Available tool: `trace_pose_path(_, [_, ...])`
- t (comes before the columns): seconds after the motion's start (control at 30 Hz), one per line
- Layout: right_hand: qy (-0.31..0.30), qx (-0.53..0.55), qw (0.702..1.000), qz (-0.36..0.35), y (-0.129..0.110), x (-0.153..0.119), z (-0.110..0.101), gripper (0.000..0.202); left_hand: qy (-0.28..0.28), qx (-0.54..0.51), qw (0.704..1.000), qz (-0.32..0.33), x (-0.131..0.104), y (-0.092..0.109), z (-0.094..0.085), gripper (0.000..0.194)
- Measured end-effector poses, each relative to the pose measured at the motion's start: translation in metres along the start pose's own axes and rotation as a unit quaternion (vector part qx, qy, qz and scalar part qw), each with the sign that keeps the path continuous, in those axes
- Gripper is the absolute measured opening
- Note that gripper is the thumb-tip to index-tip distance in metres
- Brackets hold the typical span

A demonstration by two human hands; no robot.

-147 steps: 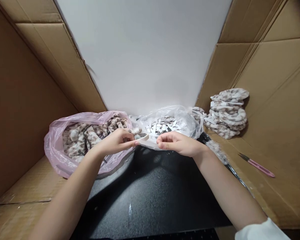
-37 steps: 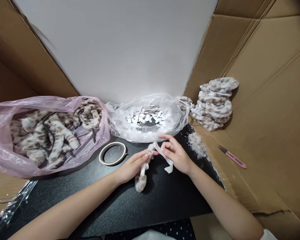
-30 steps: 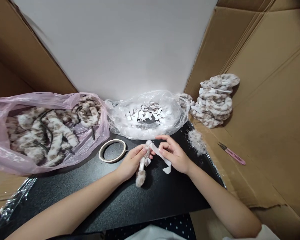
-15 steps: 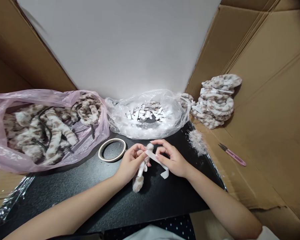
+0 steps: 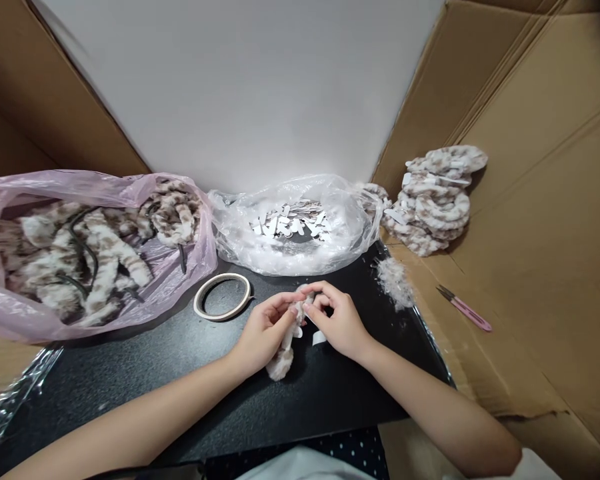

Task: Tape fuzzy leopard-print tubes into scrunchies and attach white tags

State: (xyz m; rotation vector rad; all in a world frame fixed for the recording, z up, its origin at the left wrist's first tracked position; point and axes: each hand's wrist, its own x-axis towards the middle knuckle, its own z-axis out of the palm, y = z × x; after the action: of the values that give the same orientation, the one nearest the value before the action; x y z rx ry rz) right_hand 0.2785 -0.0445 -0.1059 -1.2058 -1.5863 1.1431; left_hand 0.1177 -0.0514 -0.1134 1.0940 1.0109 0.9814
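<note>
A fluffy white-and-brown plush piece (image 5: 280,365) slants over the black table top, its lower end sticking out below my hands. My left hand (image 5: 264,330) is closed around its upper part, thumb and fingers pinching it. From the other side my right hand (image 5: 344,325) is closed too, its fingertips against the plush's top end and meeting the left fingers. A white tape-like strip (image 5: 319,338) shows its free end under my right hand; the rest is hidden by the fingers. Left of my hands lies a roll of tape (image 5: 219,318).
A pink plastic bag (image 5: 190,283) of furry pieces stands at left. A clear bag (image 5: 260,263) at the back holds small white tags (image 5: 283,225). Rightward are stacked furry loops (image 5: 437,207), fluff (image 5: 395,283) and pink-handled snips (image 5: 467,311). Cardboard walls (image 5: 540,200) enclose the sides.
My right hand has moved in to the top of the plush piece, and the white strip, long and visible before, now mostly disappears under my fingers. Both hands are closer together.
</note>
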Motion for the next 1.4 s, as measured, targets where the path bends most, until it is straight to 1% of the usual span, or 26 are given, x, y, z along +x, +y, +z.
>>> trace_pose_path(0.1, [0.006, -0.007, 1.000, -0.002, 0.001, -0.001, 0.001, 0.016, -0.001, 0.017, 1.000, 0.005, -0.001, 0.001, 0.001, 0.034])
trace_pose_path(0.23, [-0.008, -0.013, 1.000, 0.012, 0.001, -0.002, 0.003, 0.020, 0.017, 0.044, 0.999, 0.028, 0.000, 0.002, 0.000, 0.027])
trace_pose_path(0.3, [-0.022, -0.023, 0.999, 0.024, 0.001, -0.001, 0.000, 0.026, 0.027, 0.078, 0.996, 0.046, 0.000, 0.005, -0.002, 0.024])
trace_pose_path(0.37, [-0.046, -0.042, 0.998, 0.032, -0.001, 0.001, -0.007, 0.035, 0.028, 0.127, 0.989, 0.072, -0.001, 0.014, -0.006, 0.022])
trace_pose_path(0.4, [-0.053, -0.054, 0.997, 0.029, -0.002, 0.002, -0.012, 0.038, 0.021, 0.158, 0.983, 0.088, -0.001, 0.020, -0.009, 0.021])
trace_pose_path(0.43, [-0.046, -0.065, 0.997, 0.018, -0.004, 0.005, -0.017, 0.039, 0.008, 0.193, 0.975, 0.108, -0.001, 0.028, -0.011, 0.020])
trace_pose_path(0.47, [-0.024, -0.075, 0.997, -0.003, -0.008, 0.007, -0.023, 0.036, -0.014, 0.228, 0.965, 0.127, -0.001, 0.036, -0.014, 0.019])
trace_pose_path(0.53, [0.040, -0.079, 0.994, -0.068, -0.017, 0.014, -0.033, 0.026, -0.071, 0.294, 0.939, 0.162, -0.002, 0.053, -0.018, 0.015])
trace_pose_path(0.57, [0.051, -0.069, 0.991, -0.099, -0.024, 0.019, -0.036, 0.021, -0.098, 0.320, 0.925, 0.178, -0.001, 0.061, -0.019, 0.013])
trace_pose_path(0.6, [0.030, -0.052, 0.991, -0.122, -0.031, 0.023, -0.038, 0.017, -0.122, 0.343, 0.910, 0.195, -0.001, 0.068, -0.020, 0.011])
trace_pose_path(0.63, [-0.021, -0.029, 0.990, -0.134, -0.038, 0.029, -0.039, 0.015, -0.144, 0.364, 0.895, 0.211, -0.001, 0.074, -0.020, 0.009])
trace_pose_path(0.67, [-0.086, -0.002, 0.987, -0.133, -0.046, 0.035, -0.039, 0.014, -0.161, 0.383, 0.880, 0.227, -0.001, 0.079, -0.019, 0.008])
trace_pose_path(0.73, [-0.205, 0.046, 0.972, -0.103, -0.057, 0.046, -0.037, 0.013, -0.187, 0.418, 0.851, 0.256, -0.002, 0.083, -0.017, 0.008])
trace_pose_path(0.77, [-0.248, 0.063, 0.964, -0.077, -0.061, 0.052, -0.036, 0.013, -0.199, 0.430, 0.839, 0.268, -0.002, 0.083, -0.016, 0.010])
trace_pose_path(0.83, [-0.308, 0.070, 0.949, -0.014, -0.065, 0.060, -0.035, 0.012, -0.215, 0.445, 0.821, 0.287, -0.003, 0.082, -0.015, 0.016])
trace_pose_path(0.9, [-0.357, 0.045, 0.932, 0.048, -0.063, 0.064, -0.034, 0.012, -0.221, 0.451, 0.808, 0.308, -0.003, 0.078, -0.016, 0.020])
trace_pose_path(0.97, [-0.379, 0.030, 0.920, 0.099, -0.056, 0.064, -0.033, 0.009, -0.223, 0.455, 0.796, 0.332, -0.004, 0.075, -0.019, 0.022])
trace_pose_path(1.03, [-0.373, 0.049, 0.914, 0.151, -0.048, 0.061, -0.030, 0.006, -0.221, 0.460, 0.780, 0.362, -0.005, 0.073, -0.022, 0.022])
trace_pose_path(1.1, [-0.365, 0.099, 0.902, 0.207, -0.039, 0.056, -0.025, 0.006, -0.215, 0.469, 0.763, 0.389, -0.006, 0.072, -0.024, 0.022])
trace_pose_path(1.17, [-0.361, 0.147, 0.885, 0.253, -0.032, 0.051, -0.020, 0.012, -0.203, 0.476, 0.752, 0.408, -0.008, 0.072, -0.025, 0.023])
trace_pose_path(1.23, [-0.345, 0.185, 0.874, 0.288, -0.028, 0.045, -0.015, 0.022, -0.191, 0.475, 0.751, 0.416, -0.009, 0.071, -0.024, 0.022])
trace_pose_path(1.3, [-0.288, 0.214, 0.884, 0.300, -0.028, 0.041, -0.011, 0.032, -0.188, 0.468, 0.752, 0.426, -0.010, 0.068, -0.024, 0.021])
trace_pose_path(1.37, [-0.210, 0.234, 0.906, 0.284, -0.031, 0.037, -0.010, 0.040, -0.188, 0.453, 0.756, 0.435, -0.010, 0.062, -0.024, 0.020])
trace_pose_path(1.4, [-0.170, 0.239, 0.918, 0.268, -0.032, 0.037, -0.010, 0.043, -0.185, 0.441, 0.764, 0.433, -0.009, 0.059, -0.024, 0.020])
